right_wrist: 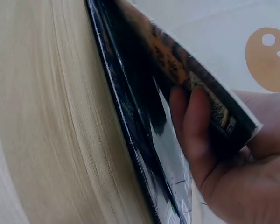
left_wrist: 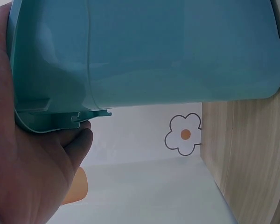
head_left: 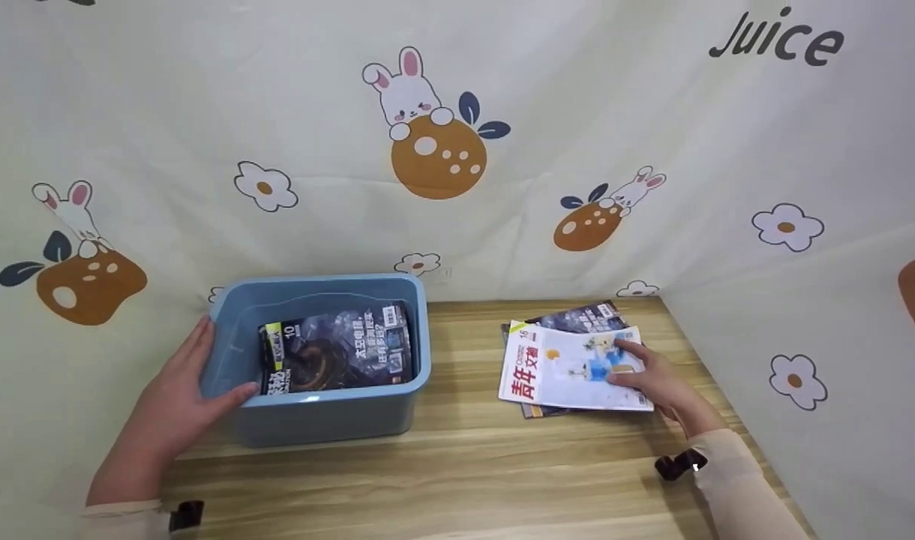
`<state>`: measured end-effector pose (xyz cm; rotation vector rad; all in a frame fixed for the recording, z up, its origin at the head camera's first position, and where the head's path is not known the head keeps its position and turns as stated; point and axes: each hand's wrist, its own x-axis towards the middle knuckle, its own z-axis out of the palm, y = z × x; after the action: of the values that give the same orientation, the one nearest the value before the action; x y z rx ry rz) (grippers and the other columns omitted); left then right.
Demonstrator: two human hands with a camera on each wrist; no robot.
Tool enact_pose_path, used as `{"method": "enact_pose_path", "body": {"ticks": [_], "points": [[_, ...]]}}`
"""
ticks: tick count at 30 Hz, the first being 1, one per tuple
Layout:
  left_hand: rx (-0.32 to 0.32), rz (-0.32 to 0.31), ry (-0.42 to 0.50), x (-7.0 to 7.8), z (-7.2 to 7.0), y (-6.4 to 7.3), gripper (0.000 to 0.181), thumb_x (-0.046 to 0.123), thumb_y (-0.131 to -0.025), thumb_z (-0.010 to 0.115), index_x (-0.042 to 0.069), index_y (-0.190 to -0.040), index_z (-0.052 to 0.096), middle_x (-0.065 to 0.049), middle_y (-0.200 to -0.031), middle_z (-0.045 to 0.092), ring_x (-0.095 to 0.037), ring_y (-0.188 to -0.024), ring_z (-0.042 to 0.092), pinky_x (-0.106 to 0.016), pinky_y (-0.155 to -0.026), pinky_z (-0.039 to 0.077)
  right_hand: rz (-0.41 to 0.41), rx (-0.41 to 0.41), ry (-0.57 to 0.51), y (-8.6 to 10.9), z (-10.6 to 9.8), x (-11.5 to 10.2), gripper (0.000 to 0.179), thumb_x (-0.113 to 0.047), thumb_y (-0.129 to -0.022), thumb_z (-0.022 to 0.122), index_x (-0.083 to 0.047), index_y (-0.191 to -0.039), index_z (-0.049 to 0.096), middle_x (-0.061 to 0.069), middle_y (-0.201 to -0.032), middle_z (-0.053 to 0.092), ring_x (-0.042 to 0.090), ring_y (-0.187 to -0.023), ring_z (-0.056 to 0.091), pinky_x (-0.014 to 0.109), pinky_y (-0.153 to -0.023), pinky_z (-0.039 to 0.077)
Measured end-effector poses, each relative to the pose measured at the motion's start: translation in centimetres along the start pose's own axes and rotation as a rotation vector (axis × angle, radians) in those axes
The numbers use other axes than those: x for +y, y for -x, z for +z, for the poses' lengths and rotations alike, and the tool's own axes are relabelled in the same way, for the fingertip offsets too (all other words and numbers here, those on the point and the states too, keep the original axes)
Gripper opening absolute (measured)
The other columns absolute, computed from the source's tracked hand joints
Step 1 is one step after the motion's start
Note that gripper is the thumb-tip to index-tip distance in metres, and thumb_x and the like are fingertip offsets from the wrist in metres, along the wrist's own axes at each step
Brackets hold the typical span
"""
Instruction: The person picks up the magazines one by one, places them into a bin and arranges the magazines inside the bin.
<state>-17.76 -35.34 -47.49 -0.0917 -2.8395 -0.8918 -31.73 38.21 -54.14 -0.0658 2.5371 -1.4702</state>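
Observation:
A blue plastic bin [head_left: 330, 424] stands on the left of the wooden table, with a dark magazine [head_left: 337, 356] lying flat inside it. My left hand [head_left: 191, 375] grips the bin's near-left corner, thumb over the rim and fingers along the outer wall; the left wrist view shows my palm [left_wrist: 28, 163] pressed to the bin [left_wrist: 168, 51]. On the right, a white magazine [head_left: 562, 367] tops a small stack. My right hand [head_left: 652, 382] holds its right edge. In the right wrist view its fingers [right_wrist: 196, 130] curl under the lifted magazine [right_wrist: 196, 88], above a dark magazine [right_wrist: 130, 140].
A dark magazine [head_left: 585, 316] shows from under the white one. Cartoon-printed cloth [head_left: 442, 150] hangs behind the table and along its right side. Bare wooden tabletop [head_left: 465, 465] lies between the bin and the stack and along the near edge.

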Motion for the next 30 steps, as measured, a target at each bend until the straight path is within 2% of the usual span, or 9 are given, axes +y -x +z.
{"method": "enact_pose_path", "body": {"ticks": [3, 6, 10, 14, 17, 23, 30], "points": [[0.004, 0.004, 0.002, 0.0, 0.0, 0.0, 0.123, 0.065, -0.097, 0.078, 0.005, -0.178, 0.006, -0.021, -0.185, 0.004, -0.061, -0.163, 0.016, -0.090, -0.114, 0.027, -0.039, 0.030, -0.010, 0.0, 0.0, -0.4, 0.093, -0.013, -0.096, 0.087, -0.007, -0.173, 0.036, 0.035, -0.177, 0.019, 0.051, -0.159, 0.025, 0.058, -0.129, 0.031], [0.007, 0.002, 0.002, -0.1, 0.0, 0.1, 0.123, 0.064, -0.097, 0.078, 0.005, -0.178, 0.006, -0.022, -0.184, 0.004, -0.061, -0.162, 0.016, -0.090, -0.114, 0.027, -0.077, 0.061, -0.020, -0.1, 0.0, -0.8, 0.092, -0.013, -0.097, 0.087, -0.012, -0.174, 0.037, 0.031, -0.179, 0.020, 0.046, -0.157, 0.028, 0.039, -0.119, 0.040], [0.005, -0.001, 0.001, -0.2, 0.1, 0.0, 0.124, 0.065, -0.097, 0.078, 0.005, -0.178, 0.006, -0.021, -0.184, 0.004, -0.060, -0.163, 0.015, -0.089, -0.114, 0.027, -0.090, 0.081, -0.070, -0.2, 0.2, -1.0, 0.091, -0.012, -0.097, 0.087, -0.017, -0.174, 0.038, 0.029, -0.177, 0.025, 0.039, -0.144, 0.044, 0.022, -0.102, 0.047], [0.002, 0.000, 0.007, -0.2, 0.1, -0.1, 0.123, 0.065, -0.097, 0.077, 0.005, -0.178, 0.006, -0.019, -0.185, 0.002, -0.058, -0.164, 0.015, -0.088, -0.116, 0.026, -0.089, 0.075, -0.186, -0.3, 0.4, -1.1, 0.091, -0.006, -0.098, 0.084, -0.018, -0.175, 0.036, 0.027, -0.175, 0.029, 0.026, -0.112, 0.068, 0.023, -0.082, 0.061], [0.004, 0.006, 0.019, -0.3, 0.1, -0.1, 0.123, 0.064, -0.097, 0.078, 0.004, -0.177, 0.007, -0.019, -0.185, 0.003, -0.057, -0.164, 0.015, -0.087, -0.117, 0.026, -0.089, 0.065, -0.288, -0.3, 0.6, -1.4, 0.091, 0.000, -0.099, 0.081, -0.019, -0.175, 0.036, 0.028, -0.169, 0.037, 0.020, -0.095, 0.076, 0.026, -0.078, 0.065], [0.010, 0.013, 0.024, -0.2, 0.1, 0.0, 0.123, 0.063, -0.097, 0.078, 0.004, -0.177, 0.006, -0.020, -0.185, 0.004, -0.058, -0.164, 0.015, -0.088, -0.116, 0.026, -0.092, 0.065, -0.365, -0.3, 0.9, -2.8, 0.090, 0.003, -0.098, 0.080, -0.020, -0.174, 0.038, 0.029, -0.151, 0.049, 0.021, -0.087, 0.079, 0.031, -0.075, 0.068], [0.005, 0.012, 0.015, -0.2, 0.2, -0.2, 0.123, 0.064, -0.097, 0.078, 0.004, -0.177, 0.006, -0.021, -0.184, 0.004, -0.059, -0.164, 0.015, -0.089, -0.114, 0.027, -0.075, 0.064, -0.352, -0.5, 1.1, -4.3, 0.090, -0.002, -0.098, 0.083, -0.024, -0.175, 0.039, 0.030, -0.152, 0.048, 0.020, -0.086, 0.079, 0.029, -0.074, 0.067]]}}
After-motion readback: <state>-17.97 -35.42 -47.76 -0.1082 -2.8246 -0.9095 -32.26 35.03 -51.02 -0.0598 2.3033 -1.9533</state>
